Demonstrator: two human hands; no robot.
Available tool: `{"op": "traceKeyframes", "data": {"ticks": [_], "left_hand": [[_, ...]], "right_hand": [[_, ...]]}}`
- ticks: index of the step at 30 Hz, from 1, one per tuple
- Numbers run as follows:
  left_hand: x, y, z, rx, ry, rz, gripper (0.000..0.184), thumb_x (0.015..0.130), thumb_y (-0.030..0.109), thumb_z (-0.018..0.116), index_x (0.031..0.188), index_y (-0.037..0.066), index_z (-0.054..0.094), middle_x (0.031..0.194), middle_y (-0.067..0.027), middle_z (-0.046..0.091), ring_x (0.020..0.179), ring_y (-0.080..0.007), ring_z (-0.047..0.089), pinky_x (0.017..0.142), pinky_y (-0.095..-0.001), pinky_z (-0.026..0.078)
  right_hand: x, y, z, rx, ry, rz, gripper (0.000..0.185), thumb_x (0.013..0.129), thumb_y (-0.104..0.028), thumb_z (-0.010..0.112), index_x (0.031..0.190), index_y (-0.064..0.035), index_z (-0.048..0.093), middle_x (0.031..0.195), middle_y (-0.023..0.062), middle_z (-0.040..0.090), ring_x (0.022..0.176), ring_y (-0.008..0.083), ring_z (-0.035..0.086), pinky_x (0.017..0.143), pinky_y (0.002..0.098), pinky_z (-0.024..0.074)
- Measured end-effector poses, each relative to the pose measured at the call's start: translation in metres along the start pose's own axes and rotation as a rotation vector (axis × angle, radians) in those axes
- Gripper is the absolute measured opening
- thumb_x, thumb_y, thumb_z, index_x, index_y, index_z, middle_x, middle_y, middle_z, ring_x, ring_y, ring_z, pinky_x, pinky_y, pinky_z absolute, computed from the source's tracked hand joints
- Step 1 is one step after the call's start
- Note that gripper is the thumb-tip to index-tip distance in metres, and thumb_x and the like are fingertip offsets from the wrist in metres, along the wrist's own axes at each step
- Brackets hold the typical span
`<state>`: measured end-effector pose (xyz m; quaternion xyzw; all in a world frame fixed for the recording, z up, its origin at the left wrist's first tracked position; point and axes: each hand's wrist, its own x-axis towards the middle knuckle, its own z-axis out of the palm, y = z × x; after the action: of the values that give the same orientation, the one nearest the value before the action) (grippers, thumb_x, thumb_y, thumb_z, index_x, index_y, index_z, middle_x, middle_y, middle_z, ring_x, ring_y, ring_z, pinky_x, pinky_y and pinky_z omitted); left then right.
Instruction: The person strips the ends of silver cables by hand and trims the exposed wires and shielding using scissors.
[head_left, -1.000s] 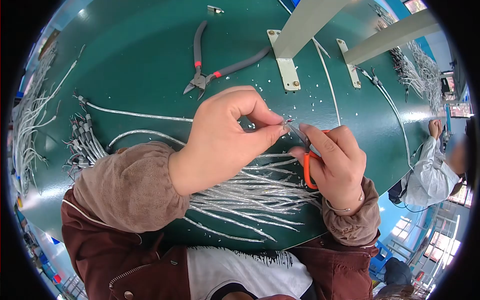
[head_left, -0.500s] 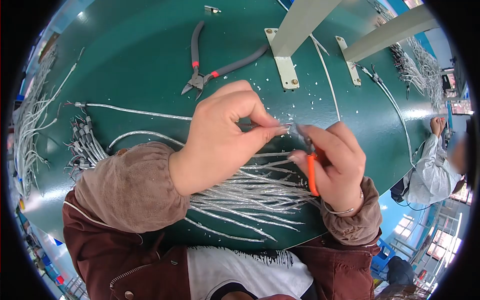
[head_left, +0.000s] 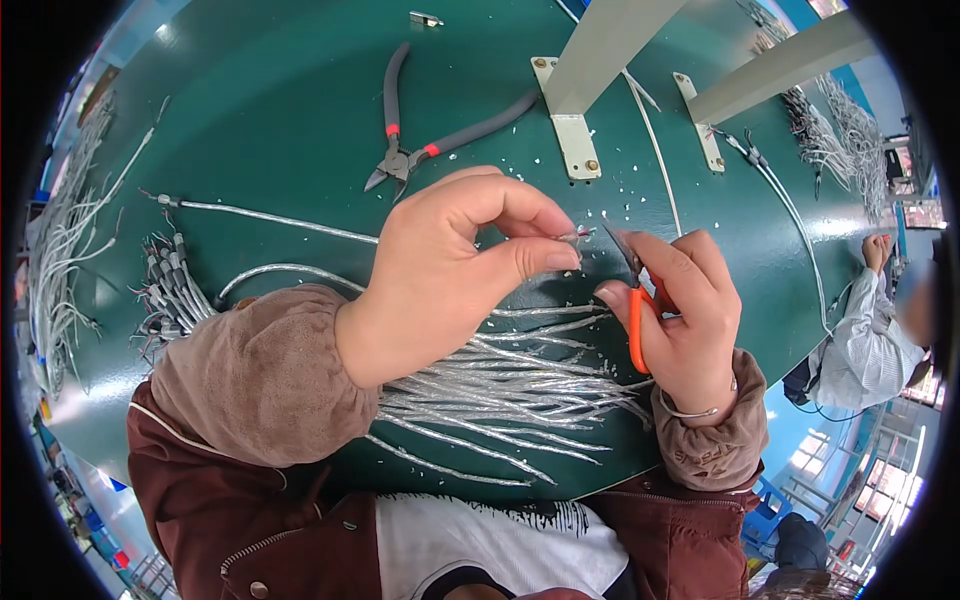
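Between the thumb and index finger of my left hand (head_left: 450,260) is the end of a silvery cable (head_left: 280,219), its thin coloured wires sticking out past the fingertips. The rest of that cable runs leftward behind the hand. My right hand (head_left: 690,310) is closed around small orange-handled cutters (head_left: 638,325). Their dark jaws point up and left, a short way right of the wire ends and apart from them. Below both hands lies a bundle of silvery cables (head_left: 500,400), partly hidden by my left forearm.
Large grey-handled diagonal cutters (head_left: 397,160) lie spread open on the green table (head_left: 270,110). Pale metal posts (head_left: 610,50) are bolted down at the back. White scraps dot the surface. More cable bundles (head_left: 70,240) lie at the far left and right. Another person (head_left: 865,340) sits at the right.
My right hand has moved right and slightly down with the cutters, drawing their jaws away from the wire ends. The coloured wires at my left fingertips now show more clearly.
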<state>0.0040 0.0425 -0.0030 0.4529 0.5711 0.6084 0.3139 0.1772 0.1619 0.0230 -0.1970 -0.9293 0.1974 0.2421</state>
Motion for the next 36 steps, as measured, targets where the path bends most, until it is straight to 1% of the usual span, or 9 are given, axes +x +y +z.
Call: {"op": "traceKeyframes", "data": {"ticks": [2, 5, 11, 14, 17, 21, 24, 30, 36], "left_hand": [[0.0008, 0.0012, 0.0013, -0.087, -0.002, -0.051, 0.015, 0.08, -0.002, 0.069, 0.094, -0.003, 0.062, 0.086, -0.0056, 0.06, 0.079, -0.0125, 0.059, 0.072, -0.0241, 0.049], [0.0011, 0.0006, 0.0008, -0.377, -0.039, -0.208, 0.013, 0.084, 0.0, 0.065, 0.096, -0.003, 0.062, 0.09, -0.0071, 0.062, 0.077, -0.0141, 0.061, 0.072, -0.0255, 0.051], [0.003, -0.0045, -0.001, -0.487, -0.089, -0.268, 0.013, 0.089, 0.006, 0.061, 0.1, -0.001, 0.061, 0.094, -0.0087, 0.063, 0.075, -0.0148, 0.061, 0.07, -0.0254, 0.05], [0.0037, -0.0038, -0.0015, -0.511, -0.121, -0.293, 0.014, 0.09, 0.008, 0.06, 0.101, -0.001, 0.06, 0.094, -0.0082, 0.063, 0.075, -0.014, 0.06, 0.07, -0.0248, 0.05], [0.0037, -0.0067, -0.0012, -0.533, -0.165, -0.253, 0.014, 0.091, 0.009, 0.059, 0.102, 0.0, 0.06, 0.094, -0.008, 0.063, 0.074, -0.0133, 0.059, 0.069, -0.0238, 0.049], [0.0038, -0.0051, -0.0015, -0.575, -0.126, -0.275, 0.014, 0.092, 0.009, 0.058, 0.102, -0.001, 0.06, 0.095, -0.0084, 0.063, 0.074, -0.0132, 0.059, 0.069, -0.0235, 0.049], [0.0037, -0.0055, -0.0027, -0.558, -0.145, -0.292, 0.014, 0.092, 0.009, 0.058, 0.102, -0.001, 0.06, 0.094, -0.0088, 0.064, 0.074, -0.0134, 0.059, 0.069, -0.0238, 0.05], [0.0028, -0.0046, -0.0012, -0.549, -0.151, -0.304, 0.014, 0.091, 0.008, 0.058, 0.101, -0.002, 0.06, 0.089, -0.0095, 0.065, 0.072, -0.014, 0.061, 0.068, -0.0248, 0.051], [0.0033, -0.0029, -0.0017, -0.52, -0.168, -0.312, 0.014, 0.091, 0.007, 0.059, 0.1, -0.003, 0.06, 0.087, -0.0099, 0.065, 0.072, -0.0139, 0.061, 0.068, -0.0261, 0.052]], "right_hand": [[0.0, 0.0002, 0.0001, 0.003, -0.002, -0.021, 0.037, 0.064, -0.014, 0.081, 0.098, -0.0067, 0.068, 0.073, 0.0058, 0.051, 0.057, 0.0192, 0.052, 0.049, 0.03, 0.0435], [0.0003, 0.001, 0.0005, -0.004, 0.002, -0.06, 0.037, 0.064, -0.015, 0.081, 0.098, -0.0079, 0.069, 0.073, 0.0054, 0.052, 0.056, 0.0187, 0.053, 0.049, 0.0298, 0.044], [-0.0014, 0.0007, 0.002, 0.002, -0.035, -0.087, 0.035, 0.064, -0.018, 0.081, 0.096, -0.0097, 0.069, 0.073, 0.0046, 0.053, 0.056, 0.0178, 0.054, 0.048, 0.029, 0.0447], [-0.0007, 0.0007, 0.0013, 0.013, -0.053, -0.096, 0.034, 0.064, -0.018, 0.081, 0.095, -0.0101, 0.069, 0.073, 0.0046, 0.053, 0.055, 0.0176, 0.054, 0.048, 0.0287, 0.0447], [-0.0008, 0.0019, 0.0024, 0.022, -0.049, -0.089, 0.034, 0.064, -0.018, 0.081, 0.095, -0.0099, 0.069, 0.073, 0.0045, 0.052, 0.055, 0.0175, 0.054, 0.048, 0.0286, 0.0447], [-0.0002, 0.0014, -0.0009, -0.011, -0.017, -0.083, 0.036, 0.062, -0.016, 0.082, 0.096, -0.009, 0.069, 0.073, 0.0044, 0.052, 0.054, 0.0173, 0.054, 0.047, 0.0289, 0.0447], [-0.0001, 0.0017, -0.0003, -0.093, 0.085, -0.157, 0.039, 0.061, -0.015, 0.082, 0.097, -0.0087, 0.069, 0.072, 0.0039, 0.051, 0.054, 0.0169, 0.053, 0.047, 0.0287, 0.0443], [-0.0023, 0.0046, 0.0037, -0.179, 0.137, -0.215, 0.043, 0.058, -0.017, 0.083, 0.098, -0.0102, 0.069, 0.069, 0.0024, 0.048, 0.053, 0.0156, 0.052, 0.046, 0.0279, 0.0432], [-0.0027, 0.0055, 0.0051, -0.191, 0.149, -0.242, 0.042, 0.059, -0.015, 0.082, 0.099, -0.0105, 0.069, 0.067, 0.0016, 0.047, 0.053, 0.0143, 0.051, 0.045, 0.0274, 0.0413]]}}
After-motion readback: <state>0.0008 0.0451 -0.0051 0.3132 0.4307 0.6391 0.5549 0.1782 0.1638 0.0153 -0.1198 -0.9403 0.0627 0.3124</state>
